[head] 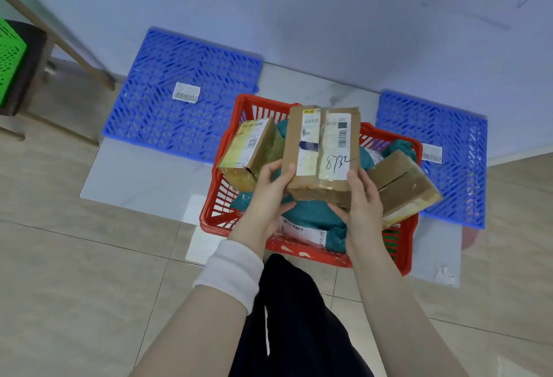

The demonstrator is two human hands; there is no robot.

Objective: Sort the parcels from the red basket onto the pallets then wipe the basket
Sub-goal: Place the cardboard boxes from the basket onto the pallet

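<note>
Forearms extended, left hand (269, 194) and right hand (363, 200) clasp a labelled box (324, 149) by its sides, label up, likely for reading, above the red basket (299, 252); left pallet (209, 101) at ten o'clock, right pallet (449, 125) at two.

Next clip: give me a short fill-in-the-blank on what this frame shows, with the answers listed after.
1. The left hand and the right hand together hold a cardboard box bearing the handwritten number ____.
2. That box is held above the ____ basket.
3. On the floor by the wall lie ____ blue pallets: the left pallet and the right pallet.

Missing words: 8732; red; two.
</note>
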